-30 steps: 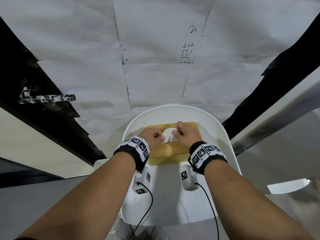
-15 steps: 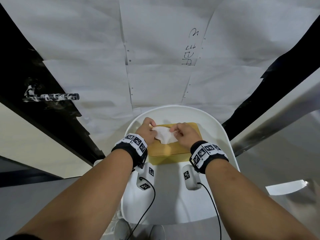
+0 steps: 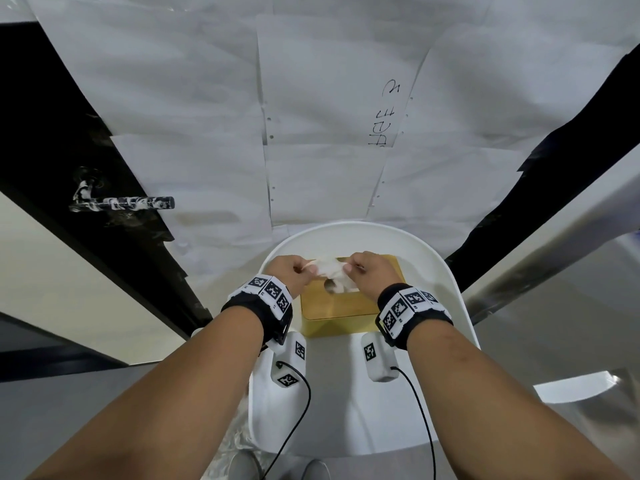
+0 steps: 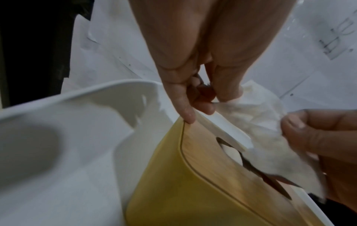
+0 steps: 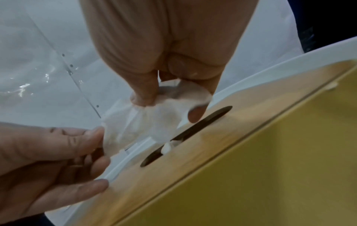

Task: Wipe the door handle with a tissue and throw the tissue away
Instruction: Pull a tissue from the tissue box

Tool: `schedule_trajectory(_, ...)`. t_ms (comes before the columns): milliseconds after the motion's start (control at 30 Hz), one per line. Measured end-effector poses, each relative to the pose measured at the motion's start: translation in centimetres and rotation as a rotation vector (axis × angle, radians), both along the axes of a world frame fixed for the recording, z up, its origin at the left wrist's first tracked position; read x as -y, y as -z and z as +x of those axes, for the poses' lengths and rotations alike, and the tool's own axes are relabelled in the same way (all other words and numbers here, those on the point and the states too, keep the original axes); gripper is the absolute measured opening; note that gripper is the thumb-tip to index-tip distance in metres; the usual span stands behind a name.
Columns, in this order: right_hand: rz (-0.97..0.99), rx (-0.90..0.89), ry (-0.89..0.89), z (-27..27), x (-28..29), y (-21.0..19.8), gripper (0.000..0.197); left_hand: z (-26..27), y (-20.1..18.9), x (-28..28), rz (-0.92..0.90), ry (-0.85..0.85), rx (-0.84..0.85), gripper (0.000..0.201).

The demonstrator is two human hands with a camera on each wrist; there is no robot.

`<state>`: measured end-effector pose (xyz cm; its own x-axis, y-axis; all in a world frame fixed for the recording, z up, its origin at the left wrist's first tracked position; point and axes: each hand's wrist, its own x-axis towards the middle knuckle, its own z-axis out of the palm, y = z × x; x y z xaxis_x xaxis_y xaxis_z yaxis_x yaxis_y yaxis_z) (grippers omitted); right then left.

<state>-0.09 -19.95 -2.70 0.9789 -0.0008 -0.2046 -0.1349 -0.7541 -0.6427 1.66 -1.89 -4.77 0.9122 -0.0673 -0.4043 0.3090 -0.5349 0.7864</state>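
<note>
Both hands pinch one white tissue (image 3: 333, 271) between them, above the slot of a yellow tissue box (image 3: 341, 308). The left hand (image 3: 289, 276) grips its left edge between thumb and curled fingers; the right hand (image 3: 370, 276) pinches its right edge the same way. A bit of the next tissue pokes out of the slot (image 5: 170, 146). The box sits on a white chair (image 3: 446, 306) pushed against a door covered in white paper (image 3: 329, 98). The door handle (image 3: 121, 203), streaked with white smears, sticks out from the dark strip well to the left, apart from both hands.
</note>
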Motion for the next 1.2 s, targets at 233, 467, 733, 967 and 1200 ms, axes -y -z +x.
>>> schedule_trajectory(233,0.206,-0.014,0.058,-0.1,-0.4,-0.8,0.023,0.1,-0.3,-0.2,0.007,-0.056,-0.020,0.025)
schedule_trajectory(467,0.219,0.006,0.031,-0.3,-0.4,-1.1,0.024,0.5,-1.0,-0.4,-0.009,-0.061,0.040,0.031)
schedule_trajectory(733,0.202,-0.002,-0.006,0.2,-2.1,-2.4,0.018,0.5,-3.1,-0.8,-0.060,-0.127,0.139,0.026)
schedule_trajectory(967,0.125,-0.001,-0.107,0.6,-3.7,-3.7,0.018,0.1,-5.5,-2.5,-0.105,-0.267,0.140,0.033)
schedule_trajectory(1200,0.367,0.068,-0.194,0.2,-7.0,-6.0,0.026,-1.2,-6.7,-6.9,0.078,-0.336,0.237,0.036)
